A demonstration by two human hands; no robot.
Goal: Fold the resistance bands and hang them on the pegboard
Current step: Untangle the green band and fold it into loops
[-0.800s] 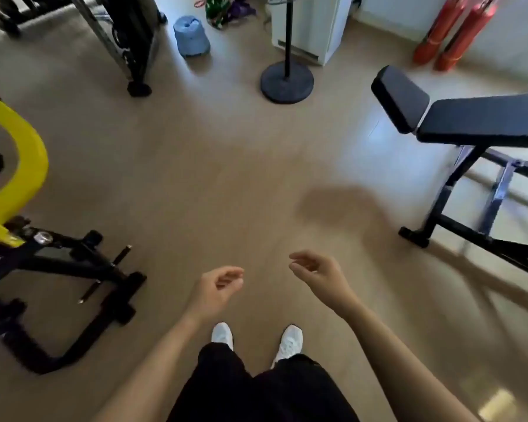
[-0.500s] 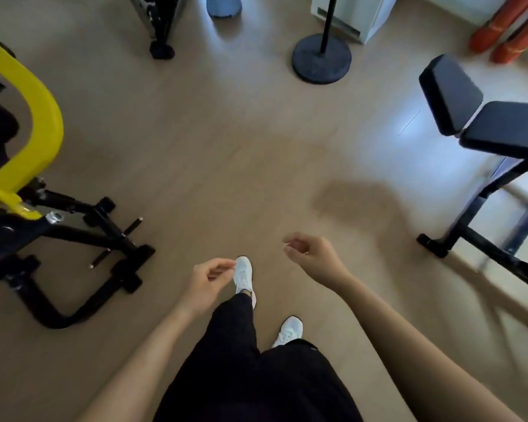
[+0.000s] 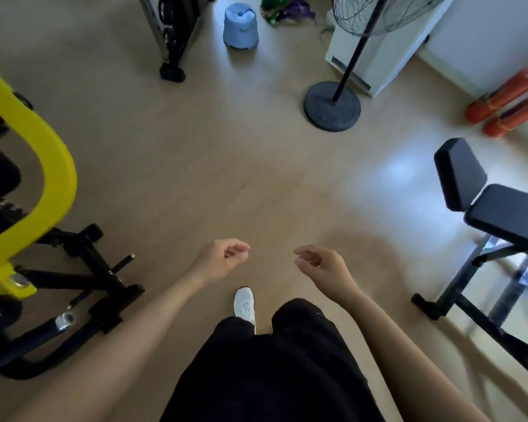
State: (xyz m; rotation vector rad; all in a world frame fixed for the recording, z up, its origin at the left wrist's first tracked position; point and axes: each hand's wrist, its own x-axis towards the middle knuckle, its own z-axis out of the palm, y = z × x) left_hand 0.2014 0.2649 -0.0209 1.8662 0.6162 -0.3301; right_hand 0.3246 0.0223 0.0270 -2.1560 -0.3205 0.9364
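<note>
Gym floor (image 3: 226, 166) runs to tangled resistance bands (image 3: 287, 10) at twelve o'clock, well apart from left hand (image 3: 220, 260) and right hand (image 3: 323, 266), both loosely curled, empty.

On the tan floor (image 3: 226, 166) stand a yellow-framed exercise machine (image 3: 48, 166) at left, a black weight bench (image 3: 506, 214) at right, and farther off a pedestal fan's round base (image 3: 332, 108), a pale blue stool (image 3: 240, 25) and two orange rolls (image 3: 509, 99).

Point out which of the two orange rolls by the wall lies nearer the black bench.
The lower orange roll, nearer the camera and on the bench side of the pair; the other roll lies behind it, farther from the bench.
</note>
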